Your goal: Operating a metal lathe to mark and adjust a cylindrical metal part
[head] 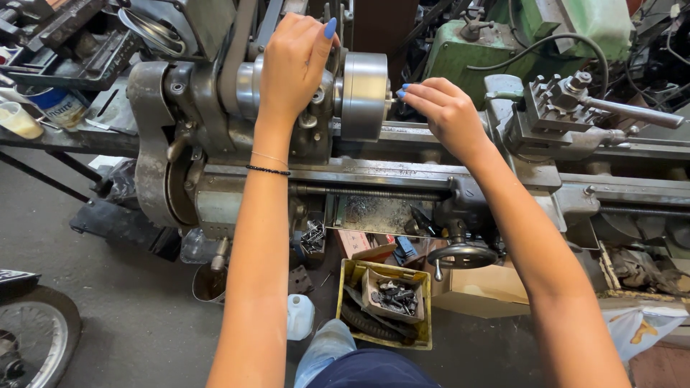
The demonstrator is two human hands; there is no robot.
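Steel chuck (364,93): right hand (447,111) fingers pinch at its face; left hand (293,61) grips headstock, fingers curled.

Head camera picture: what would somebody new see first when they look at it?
First, the big grey metal lathe that runs across the whole middle, with its shiny round chuck near the top centre. Two bare arms reach up to it: the left hand, with blue nails, rests on top of the machine left of the chuck, and the right hand has its fingertips at the chuck's right face. Below on the floor sits a yellow box of small metal parts.
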